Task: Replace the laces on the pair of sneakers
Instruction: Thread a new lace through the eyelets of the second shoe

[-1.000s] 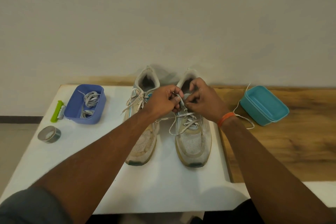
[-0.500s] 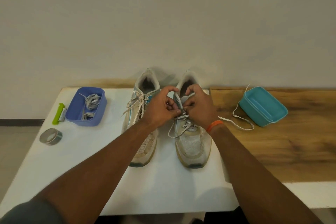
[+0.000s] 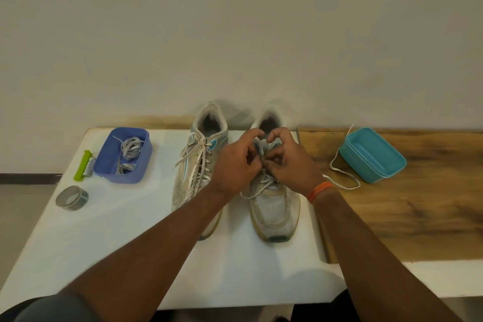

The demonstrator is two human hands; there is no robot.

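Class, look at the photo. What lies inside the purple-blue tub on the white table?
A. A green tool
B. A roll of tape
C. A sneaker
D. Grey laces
D: the purple-blue tub holds loose grey laces; the roll of tape and green tool lie outside it on the white table.

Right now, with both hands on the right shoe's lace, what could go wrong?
1. The loose lace end trails beside the teal box; a hard pull may drag against it.
2. Both hands, left and right, hide the eyelets of the right shoe, so one may be missed.
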